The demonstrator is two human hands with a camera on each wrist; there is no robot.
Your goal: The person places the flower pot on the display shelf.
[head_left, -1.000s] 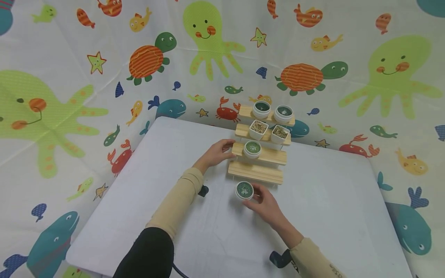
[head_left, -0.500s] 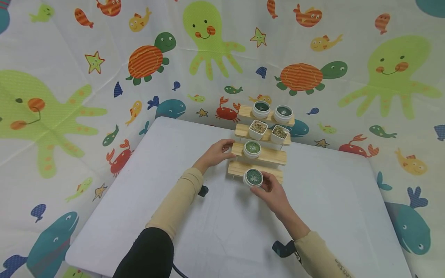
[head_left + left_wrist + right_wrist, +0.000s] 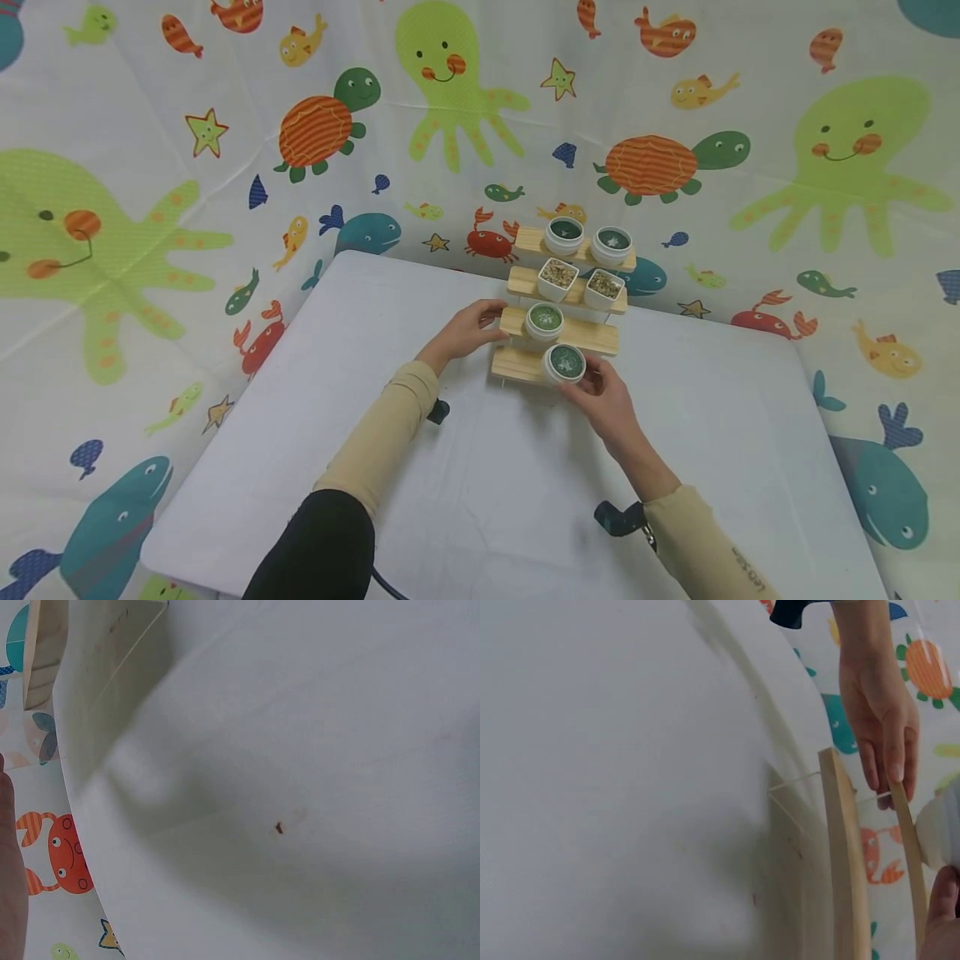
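Observation:
A tiered stand with wooden boards [image 3: 592, 337] stands at the back of the table. My left hand [image 3: 467, 333] grips the left end of its second-lowest board; in the right wrist view the left hand's [image 3: 881, 720] thumb and fingers pinch that board. My right hand [image 3: 606, 402] holds a round white pot with a speckled dark green top [image 3: 565, 363] by its right side. That pot is over the lowest board [image 3: 517, 365]; whether it touches the wood I cannot tell. Another round pot with a green top [image 3: 544, 321] stands on the left of the second-lowest board.
On the upper boards stand two square white pots with grainy tops, one of them on the left [image 3: 557, 279], and two round dark green-topped pots, one on the right [image 3: 611, 246]. A white cloth covers the table [image 3: 480, 500]. Behind hangs a sea-animal curtain [image 3: 480, 108].
My right hand has carried the round pot away from me and to the right, from in front of the stand to over its lowest board. My left hand has stayed put.

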